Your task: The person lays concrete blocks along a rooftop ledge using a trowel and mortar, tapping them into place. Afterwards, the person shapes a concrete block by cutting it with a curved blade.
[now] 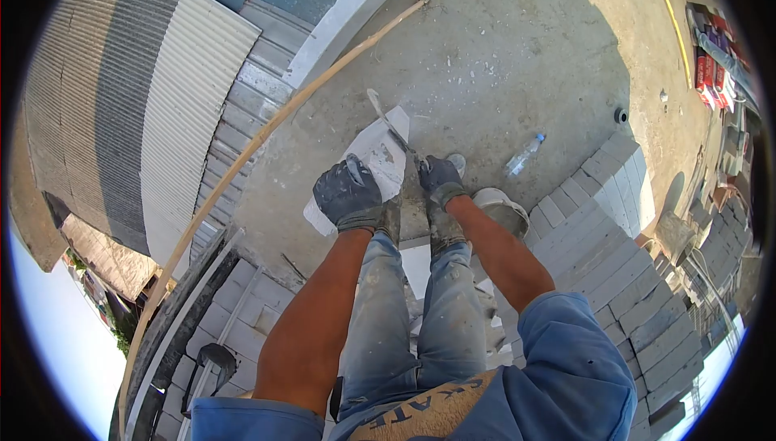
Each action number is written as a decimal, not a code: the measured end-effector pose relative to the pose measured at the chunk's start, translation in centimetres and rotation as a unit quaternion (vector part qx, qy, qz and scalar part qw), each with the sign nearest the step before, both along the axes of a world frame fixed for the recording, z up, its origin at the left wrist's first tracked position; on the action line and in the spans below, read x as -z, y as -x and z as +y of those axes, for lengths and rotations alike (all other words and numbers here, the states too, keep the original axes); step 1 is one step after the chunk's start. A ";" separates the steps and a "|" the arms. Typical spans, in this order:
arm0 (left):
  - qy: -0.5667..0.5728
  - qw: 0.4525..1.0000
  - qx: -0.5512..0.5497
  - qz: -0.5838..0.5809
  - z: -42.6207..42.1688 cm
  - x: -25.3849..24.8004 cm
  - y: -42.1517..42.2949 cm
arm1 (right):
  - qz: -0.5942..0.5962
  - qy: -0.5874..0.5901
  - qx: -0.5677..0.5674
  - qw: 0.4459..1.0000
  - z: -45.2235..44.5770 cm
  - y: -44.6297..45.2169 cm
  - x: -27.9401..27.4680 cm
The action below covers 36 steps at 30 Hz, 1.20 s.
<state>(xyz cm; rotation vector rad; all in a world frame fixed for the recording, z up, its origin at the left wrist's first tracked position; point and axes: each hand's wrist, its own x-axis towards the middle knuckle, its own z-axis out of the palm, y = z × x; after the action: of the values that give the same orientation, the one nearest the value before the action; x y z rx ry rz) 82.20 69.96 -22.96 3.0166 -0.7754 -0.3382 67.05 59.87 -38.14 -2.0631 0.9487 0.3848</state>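
Observation:
My left hand, in a dark grey glove, is closed on the near part of a white block with an uneven outline. To its right my right hand, gloved too, is closed round the handle of a trowel. The trowel's thin metal part reaches up and left across the block's right side. Grey-white smears mark both the block and the gloves. The block's near edge is partly hidden behind my left hand.
A bucket stands right of my legs, with a plastic bottle beyond it on the concrete floor. Stacked grey blocks fill the right side. A long wooden pole slants across the left, beside corrugated roofing.

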 end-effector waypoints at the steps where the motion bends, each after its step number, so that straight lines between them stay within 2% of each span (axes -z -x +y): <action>1: 0.015 1.000 -0.006 0.000 -0.2 0.2 -0.3 | 0.005 -0.009 0.000 1.000 -0.6 -0.3 -0.4; 3: 0.010 1.000 -0.017 0.005 0.1 0.7 -0.2 | 0.022 -0.031 -0.012 0.999 -0.2 0.0 -1.7; 5: 0.006 1.000 -0.023 0.008 0.1 0.5 -0.2 | -0.091 -0.030 0.067 0.993 0.1 0.2 -2.5; 6: 0.020 1.000 -0.018 0.002 0.0 -0.1 0.0 | -0.089 -0.031 0.065 0.993 0.6 0.6 -1.8; 8: 0.050 0.999 0.001 -0.012 -0.7 -0.3 -0.6 | -0.010 -0.012 0.011 1.000 0.4 0.0 0.9; 9: 0.054 0.998 0.004 -0.019 -0.3 0.1 -0.4 | -0.015 -0.003 0.016 1.000 -0.4 -0.5 1.4; 12: 0.027 0.999 -0.022 0.014 -0.3 0.3 -0.5 | 0.007 -0.025 0.030 0.999 0.4 0.1 0.6; 14: 0.072 0.997 -0.017 -0.023 -0.1 0.2 -0.2 | -0.094 -0.013 0.108 0.990 1.5 0.8 0.8; 15: 0.069 0.997 -0.014 -0.017 0.3 -0.1 0.3 | -0.088 -0.015 0.112 0.990 1.8 1.3 0.6; 17: 0.054 0.998 -0.014 -0.002 -0.4 0.0 -0.4 | 0.000 -0.048 0.028 0.998 -0.1 -0.5 0.6; 21: 0.023 0.999 -0.026 0.018 -0.3 0.9 -0.7 | -0.089 -0.022 0.048 0.995 -1.2 -1.2 -0.8; 23: 0.078 0.994 -0.002 -0.078 0.1 0.6 0.2 | -0.085 -0.047 0.078 0.992 -0.3 -0.6 -0.3; 24: 0.084 0.993 0.004 -0.083 -0.2 0.5 0.0 | -0.091 -0.041 0.083 0.992 -0.8 -0.7 -0.1; 26: 0.035 0.999 -0.016 0.014 -0.3 0.1 -0.6 | -0.010 -0.025 -0.018 0.999 -1.3 -1.5 0.6; 27: 0.034 0.999 -0.022 0.012 -0.2 0.4 -0.5 | -0.012 -0.027 -0.023 0.999 -1.2 -1.1 0.9; 29: 0.026 0.999 -0.022 0.019 0.0 0.2 -0.3 | -0.052 -0.037 0.064 0.996 -0.9 -0.8 -1.7; 33: 0.070 0.997 -0.003 -0.013 -0.4 0.3 -0.3 | -0.025 -0.014 0.035 0.999 0.3 0.0 3.1; 36: 0.034 0.999 -0.013 0.015 0.1 0.2 -0.2 | 0.026 -0.030 0.008 0.999 0.3 -0.3 3.8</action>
<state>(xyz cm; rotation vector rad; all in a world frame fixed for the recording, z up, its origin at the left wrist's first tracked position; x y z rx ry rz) 82.36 70.01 -23.14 2.9475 -0.7296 -0.3493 67.39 60.14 -41.92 -1.9976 0.9723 0.4544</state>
